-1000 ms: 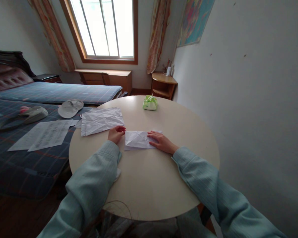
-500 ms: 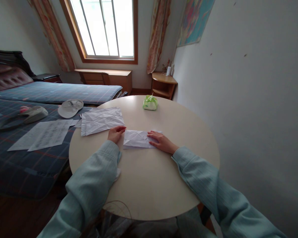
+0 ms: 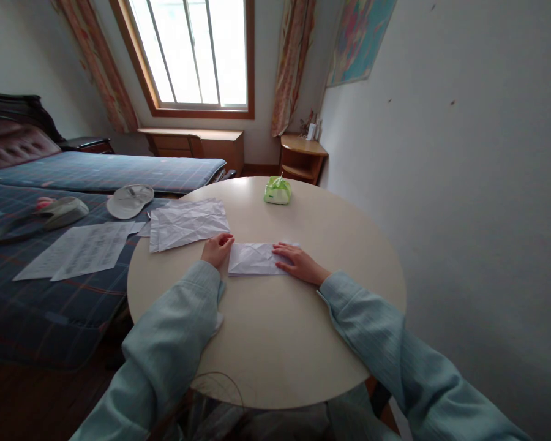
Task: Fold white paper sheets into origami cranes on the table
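A creased white sheet of paper [image 3: 253, 258], folded into a long strip, lies flat on the round table [image 3: 275, 343] in front of me. At its upper left corner, my left hand [image 3: 217, 249] has its fingertips pinched together on the paper's edge. My right hand [image 3: 298, 263] rests palm down across the right end of the strip, with fingers stretched out and pointing left. It covers part of that end. Just beyond my left hand lies a stack of crumpled white paper sheets [image 3: 188, 222].
A green and white soft tissue pack [image 3: 278, 191] stands near the table's far edge. On the bed [image 3: 68, 331] to the left lie printed sheets [image 3: 87, 248], a white cap [image 3: 129, 202] and a bag-like item with a strap [image 3: 62, 213]. A white wall [image 3: 477, 214] runs along the right.
My left hand has shifted very slightly to the right at the paper's corner, and the upper left edge sits a little lower. The right hand stays put.
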Demonstrator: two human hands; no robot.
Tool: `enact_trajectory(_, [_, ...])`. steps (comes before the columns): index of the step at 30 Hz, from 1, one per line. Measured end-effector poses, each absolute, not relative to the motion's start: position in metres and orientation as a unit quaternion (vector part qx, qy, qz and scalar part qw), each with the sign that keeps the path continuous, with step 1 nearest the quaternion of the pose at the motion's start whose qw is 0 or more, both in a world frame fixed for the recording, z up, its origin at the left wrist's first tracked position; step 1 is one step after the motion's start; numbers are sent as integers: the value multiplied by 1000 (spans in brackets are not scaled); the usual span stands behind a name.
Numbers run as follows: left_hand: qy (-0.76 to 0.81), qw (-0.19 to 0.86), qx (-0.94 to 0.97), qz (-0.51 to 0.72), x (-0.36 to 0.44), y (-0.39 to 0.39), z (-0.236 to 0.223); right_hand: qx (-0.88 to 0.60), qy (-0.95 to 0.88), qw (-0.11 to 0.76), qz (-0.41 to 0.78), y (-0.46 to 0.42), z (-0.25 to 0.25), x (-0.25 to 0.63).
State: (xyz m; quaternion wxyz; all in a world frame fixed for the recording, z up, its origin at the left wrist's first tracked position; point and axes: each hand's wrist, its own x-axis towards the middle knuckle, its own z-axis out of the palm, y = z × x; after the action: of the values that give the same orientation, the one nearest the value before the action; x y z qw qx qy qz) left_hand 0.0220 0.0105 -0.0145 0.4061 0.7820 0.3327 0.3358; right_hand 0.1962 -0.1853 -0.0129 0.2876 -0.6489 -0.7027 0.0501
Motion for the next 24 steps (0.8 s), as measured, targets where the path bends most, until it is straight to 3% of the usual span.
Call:
enact_trajectory(3, [325, 382, 804, 319, 22, 3, -11, -650, -703, 283, 50, -185, -13, 196])
enact_trajectory(18, [336, 515, 716, 331, 24, 7, -18, -654, -701, 281, 51, -186, -11, 195])
enact_trajectory(24, [351, 519, 694, 355, 27, 9, -20, -651, -701, 286, 53, -186, -11, 195])
